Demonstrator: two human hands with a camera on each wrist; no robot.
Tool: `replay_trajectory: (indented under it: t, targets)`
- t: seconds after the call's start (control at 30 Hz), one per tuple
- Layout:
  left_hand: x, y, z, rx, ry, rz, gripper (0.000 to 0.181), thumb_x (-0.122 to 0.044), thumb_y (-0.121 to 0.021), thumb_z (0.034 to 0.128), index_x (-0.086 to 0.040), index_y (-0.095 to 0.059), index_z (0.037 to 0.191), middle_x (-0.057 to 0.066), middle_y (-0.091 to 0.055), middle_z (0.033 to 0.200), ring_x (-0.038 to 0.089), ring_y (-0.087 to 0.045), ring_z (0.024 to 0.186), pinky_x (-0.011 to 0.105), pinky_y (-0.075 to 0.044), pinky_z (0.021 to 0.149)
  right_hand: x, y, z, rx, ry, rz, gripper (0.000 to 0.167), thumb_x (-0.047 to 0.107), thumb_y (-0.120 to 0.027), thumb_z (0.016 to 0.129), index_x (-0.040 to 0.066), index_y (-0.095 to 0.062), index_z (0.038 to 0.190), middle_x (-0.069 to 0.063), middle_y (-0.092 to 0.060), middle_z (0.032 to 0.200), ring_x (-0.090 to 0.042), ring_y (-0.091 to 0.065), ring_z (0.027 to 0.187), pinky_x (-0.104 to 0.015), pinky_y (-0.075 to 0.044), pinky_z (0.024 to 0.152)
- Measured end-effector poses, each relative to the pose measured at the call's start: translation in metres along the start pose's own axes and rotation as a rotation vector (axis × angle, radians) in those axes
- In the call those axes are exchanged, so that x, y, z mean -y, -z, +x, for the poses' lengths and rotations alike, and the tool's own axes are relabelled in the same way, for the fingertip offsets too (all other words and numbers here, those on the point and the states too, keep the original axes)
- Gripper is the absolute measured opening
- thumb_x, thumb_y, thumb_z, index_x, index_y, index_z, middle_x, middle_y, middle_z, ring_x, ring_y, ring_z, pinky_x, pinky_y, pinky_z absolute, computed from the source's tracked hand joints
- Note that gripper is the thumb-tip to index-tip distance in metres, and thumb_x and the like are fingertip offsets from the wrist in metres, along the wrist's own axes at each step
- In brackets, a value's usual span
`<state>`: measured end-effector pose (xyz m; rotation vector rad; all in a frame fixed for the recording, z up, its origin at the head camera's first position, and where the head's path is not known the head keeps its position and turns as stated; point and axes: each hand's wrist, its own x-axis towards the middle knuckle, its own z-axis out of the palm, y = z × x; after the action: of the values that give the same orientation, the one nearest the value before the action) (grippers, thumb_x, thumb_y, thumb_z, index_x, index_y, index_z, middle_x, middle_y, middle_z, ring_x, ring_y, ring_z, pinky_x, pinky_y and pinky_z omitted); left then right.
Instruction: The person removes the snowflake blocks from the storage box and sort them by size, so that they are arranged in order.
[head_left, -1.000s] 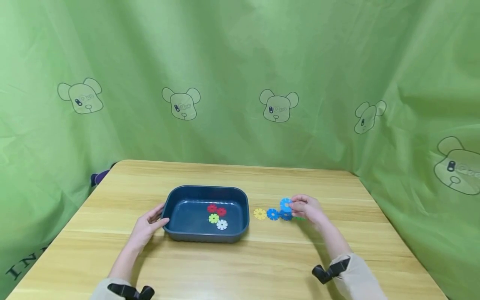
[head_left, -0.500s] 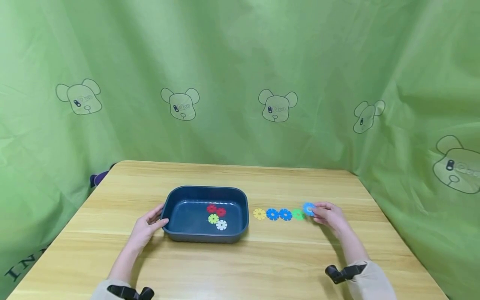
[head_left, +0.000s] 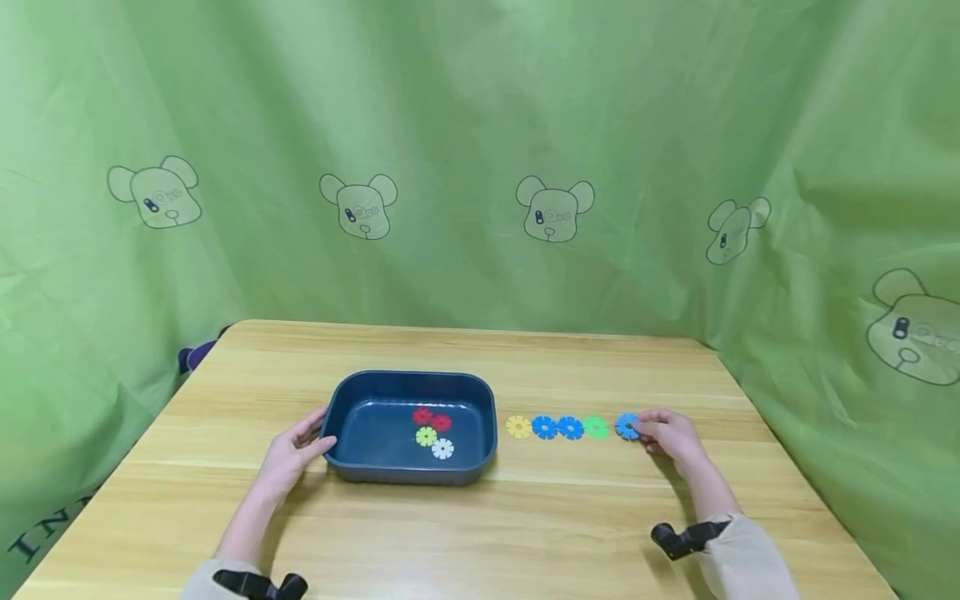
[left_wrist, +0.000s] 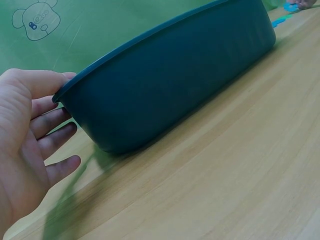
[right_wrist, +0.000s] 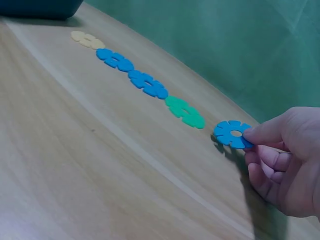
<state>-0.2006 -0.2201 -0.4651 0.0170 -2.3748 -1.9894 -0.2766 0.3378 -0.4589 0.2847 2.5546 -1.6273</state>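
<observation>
My right hand pinches a blue snowflake disc by its right edge, between thumb and fingers. In the right wrist view this disc is tilted slightly over the table with its shadow below, and a small gap parts it from the green disc. Left of the green one, two blue discs and a yellow disc continue the row. My left hand holds the left rim of a dark blue basin. Inside the basin lie two red discs, a yellow-green disc and a white disc.
The wooden table carries everything. A green curtain with printed bear heads hangs behind it and along both sides. Something purple shows beyond the table's left edge.
My right hand has carried the blue disc rightward past the row and lowered it beside the green disc, which was mostly covered before. My left hand has stayed at the basin's rim.
</observation>
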Motion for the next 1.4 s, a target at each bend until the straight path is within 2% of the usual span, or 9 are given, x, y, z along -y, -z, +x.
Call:
replay_trajectory:
  t: [0.27,0.47,0.6,0.77,0.97,1.17,1.4]
  targets:
    - [0.0,0.0,-0.001,-0.006,-0.007,0.001,0.057,-0.007,-0.062,0.0879,0.004,-0.038,0.138,0.025,-0.04,0.138,0.034,-0.038,0.126,0.007,-0.037,0.083,0.003,-0.009,-0.001,-0.045,0.022,-0.127,0.032,0.011,-0.061,0.087,-0.012,-0.056,0.109,-0.005,-0.06,0.083,-0.013,-0.053,0.073,-0.027,-0.048,0.061]
    - [0.001,-0.001,-0.001,-0.008,-0.007,-0.002,0.057,-0.008,-0.061,0.0881,0.004,-0.038,0.138,0.025,-0.041,0.137,0.034,-0.039,0.125,0.008,-0.037,0.083,0.0,-0.013,0.0,-0.087,0.064,-0.221,0.029,0.013,-0.06,0.087,-0.011,-0.058,0.105,-0.017,-0.062,0.092,-0.016,-0.054,0.071,-0.028,-0.047,0.058]
    - [0.001,-0.001,-0.002,-0.01,-0.003,-0.003,0.057,-0.008,-0.061,0.0884,0.004,-0.038,0.138,0.025,-0.041,0.138,0.033,-0.039,0.126,0.007,-0.036,0.084,-0.001,-0.015,0.001,-0.112,0.074,-0.254,0.027,0.013,-0.06,0.088,-0.009,-0.059,0.104,-0.023,-0.06,0.099,-0.018,-0.053,0.07,-0.028,-0.046,0.057]
    - [0.002,-0.001,-0.001,-0.01,-0.003,-0.003,0.056,-0.008,-0.061,0.0883,0.004,-0.038,0.138,0.025,-0.041,0.137,0.034,-0.039,0.126,0.007,-0.036,0.084,-0.003,-0.016,0.003,-0.129,0.074,-0.281,0.026,0.014,-0.06,0.088,-0.007,-0.06,0.103,-0.022,-0.06,0.1,-0.018,-0.052,0.07,-0.027,-0.045,0.056]
    - [0.002,-0.001,0.0,-0.007,-0.011,0.005,0.057,-0.009,-0.062,0.088,0.005,-0.038,0.138,0.026,-0.041,0.137,0.035,-0.039,0.125,0.007,-0.036,0.083,-0.002,-0.015,0.002,-0.133,0.092,-0.307,0.027,0.015,-0.061,0.088,-0.007,-0.06,0.102,-0.023,-0.06,0.1,-0.021,-0.053,0.073,-0.027,-0.044,0.057]
    - [0.001,0.0,0.0,-0.004,-0.013,0.01,0.057,-0.009,-0.062,0.088,0.005,-0.038,0.138,0.027,-0.041,0.136,0.035,-0.039,0.125,0.007,-0.037,0.083,-0.004,-0.013,0.003,-0.133,0.091,-0.286,0.027,0.014,-0.062,0.086,-0.007,-0.061,0.103,-0.023,-0.06,0.102,-0.025,-0.054,0.082,-0.024,-0.044,0.057]
    - [0.0,0.0,0.0,-0.002,-0.01,0.022,0.057,-0.009,-0.061,0.0884,0.005,-0.037,0.138,0.027,-0.041,0.137,0.036,-0.039,0.126,0.008,-0.036,0.084,-0.003,-0.011,0.002,-0.115,0.077,-0.202,0.033,0.015,-0.061,0.087,-0.01,-0.058,0.109,-0.02,-0.061,0.1,-0.015,-0.054,0.076,-0.024,-0.048,0.059]
